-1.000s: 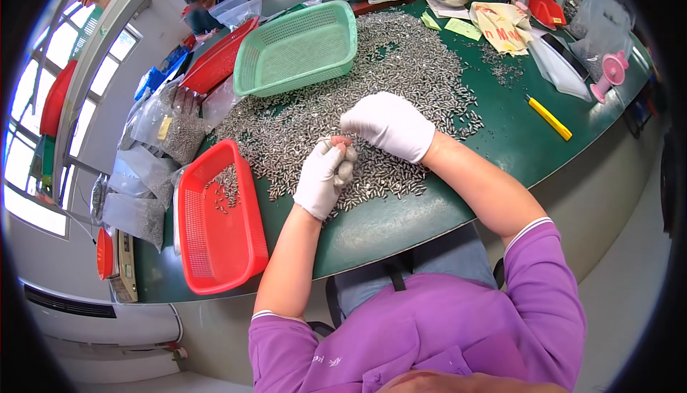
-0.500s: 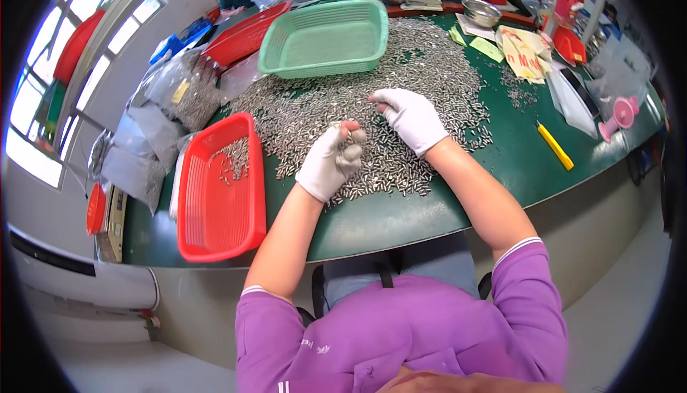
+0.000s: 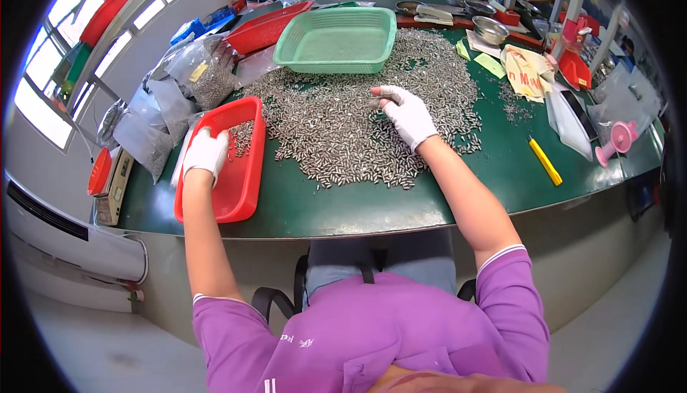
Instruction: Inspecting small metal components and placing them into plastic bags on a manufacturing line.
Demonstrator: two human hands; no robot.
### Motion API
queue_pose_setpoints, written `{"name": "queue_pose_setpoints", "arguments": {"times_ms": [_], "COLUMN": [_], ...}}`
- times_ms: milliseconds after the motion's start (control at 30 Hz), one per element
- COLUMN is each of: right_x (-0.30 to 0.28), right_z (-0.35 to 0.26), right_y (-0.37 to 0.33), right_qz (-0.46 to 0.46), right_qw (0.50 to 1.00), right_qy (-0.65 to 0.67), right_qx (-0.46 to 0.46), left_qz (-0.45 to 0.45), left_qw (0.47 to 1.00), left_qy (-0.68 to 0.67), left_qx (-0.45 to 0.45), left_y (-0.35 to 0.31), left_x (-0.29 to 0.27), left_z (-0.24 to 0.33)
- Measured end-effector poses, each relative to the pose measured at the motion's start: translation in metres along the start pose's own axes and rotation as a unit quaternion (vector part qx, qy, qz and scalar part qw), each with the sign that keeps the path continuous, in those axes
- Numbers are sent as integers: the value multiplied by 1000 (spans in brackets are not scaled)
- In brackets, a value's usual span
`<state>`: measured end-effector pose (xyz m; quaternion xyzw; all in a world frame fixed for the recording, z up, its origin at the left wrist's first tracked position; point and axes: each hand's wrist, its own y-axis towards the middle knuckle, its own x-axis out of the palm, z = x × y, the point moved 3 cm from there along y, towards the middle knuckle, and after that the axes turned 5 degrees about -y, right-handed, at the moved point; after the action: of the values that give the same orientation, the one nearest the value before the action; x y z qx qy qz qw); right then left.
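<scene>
A wide heap of small, shiny metal pins (image 3: pixel 336 135) is spread over the green table. My left hand (image 3: pixel 205 155), in a white fingertip-less glove, is inside the red plastic basket (image 3: pixel 248 185), beside a small batch of the same pins (image 3: pixel 242 138). Its fingers point down and are mostly hidden, so whether it holds anything does not show. Gloved the same way, my right hand (image 3: pixel 406 116) is over the heap with its bare fingertips bent together. Anything between those fingertips is too small to make out.
A green basket (image 3: pixel 335 39) stands behind the heap, with another red basket (image 3: pixel 268 27) to its left. Filled plastic bags (image 3: pixel 147 139) and a scale (image 3: pixel 114 185) line the left side. A yellow cutter (image 3: pixel 546 163) lies at the right. Two people sit across the table.
My left hand has moved left from the front of the heap into the red basket. My right hand stays over the heap with its fingers bent. The whole view has shifted slightly.
</scene>
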<state>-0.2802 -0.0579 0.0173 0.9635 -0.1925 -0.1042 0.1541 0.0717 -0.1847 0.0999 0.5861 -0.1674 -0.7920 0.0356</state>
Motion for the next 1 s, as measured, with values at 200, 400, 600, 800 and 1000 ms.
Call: {"name": "queue_pose_setpoints", "arguments": {"times_ms": [200,400,600,800,1000], "right_x": [-4,14,20,16,-62], "right_z": [-11,-33,-31,-22,17], "right_y": [-7,-18,-22,-14,33], "right_qz": [-12,-90,-100,-40,103], "right_qw": [1000,994,987,992,858], "right_qy": [19,59,122,-108,-503], "right_qx": [4,-26,21,-42,11], "left_qz": [-1,-364,-437,-437,-352], "left_qw": [980,698,572,502,504], "left_qy": [-160,-615,-694,-745,-787], "left_qx": [120,36,-13,-42,-53], "left_y": [-28,-84,-72,-73,-49], "left_x": [-10,60,106,117,132], "left_z": [63,167,174,168,150]}}
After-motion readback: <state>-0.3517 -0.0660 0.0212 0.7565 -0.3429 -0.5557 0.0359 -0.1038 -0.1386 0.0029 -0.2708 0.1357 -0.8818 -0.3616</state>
